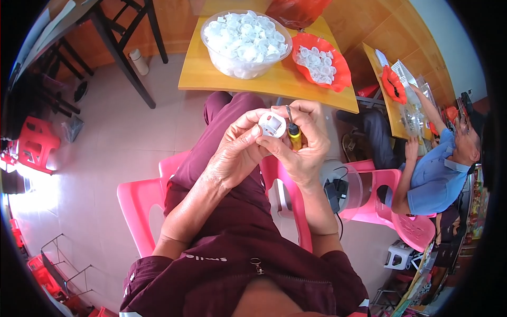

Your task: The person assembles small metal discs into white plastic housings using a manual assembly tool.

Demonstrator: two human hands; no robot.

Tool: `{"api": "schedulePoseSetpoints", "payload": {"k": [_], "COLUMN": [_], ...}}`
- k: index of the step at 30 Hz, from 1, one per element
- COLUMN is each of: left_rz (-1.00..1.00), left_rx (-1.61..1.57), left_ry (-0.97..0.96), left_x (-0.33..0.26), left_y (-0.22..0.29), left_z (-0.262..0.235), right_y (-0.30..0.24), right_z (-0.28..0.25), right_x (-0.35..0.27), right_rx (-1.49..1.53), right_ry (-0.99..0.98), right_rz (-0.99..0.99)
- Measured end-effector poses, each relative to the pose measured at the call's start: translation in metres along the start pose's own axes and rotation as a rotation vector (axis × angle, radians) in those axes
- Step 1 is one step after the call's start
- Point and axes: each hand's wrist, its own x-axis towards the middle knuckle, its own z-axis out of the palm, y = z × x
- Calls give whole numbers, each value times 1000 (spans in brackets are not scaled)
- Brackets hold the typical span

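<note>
In front of my lap, my left hand (237, 140) pinches a small round white plastic part (271, 124) between thumb and fingers. Its face is turned up and shows a rectangular recess and a little red piece. My right hand (306, 140) has a short screwdriver (294, 138) with a yellow and black handle tucked among its fingers, metal shaft pointing away from me. The right thumb and fingertips also rest against the edge of the white part. Whether the shaft's tip touches anything, I cannot tell.
Ahead, a yellow table (195, 79) bears a clear tub (245, 66) of white plastic parts and a red dish (340, 79) with translucent pieces. Pink chairs (136, 211) stand around me. At right, a person in blue (435, 179) works at another table (393, 113).
</note>
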Motion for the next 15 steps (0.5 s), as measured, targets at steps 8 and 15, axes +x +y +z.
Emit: {"api": "schedulePoseSetpoints", "payload": {"k": [8, 15], "left_rz": [68, 163], "left_rx": [78, 199], "left_ry": [52, 39], "left_x": [-4, -5], "left_y": [10, 26], "left_z": [0, 6], "right_y": [-11, -18], "right_z": [-8, -4], "right_x": [5, -3], "right_rx": [-126, -216], "right_ry": [-92, -101], "right_rz": [-154, -168]}}
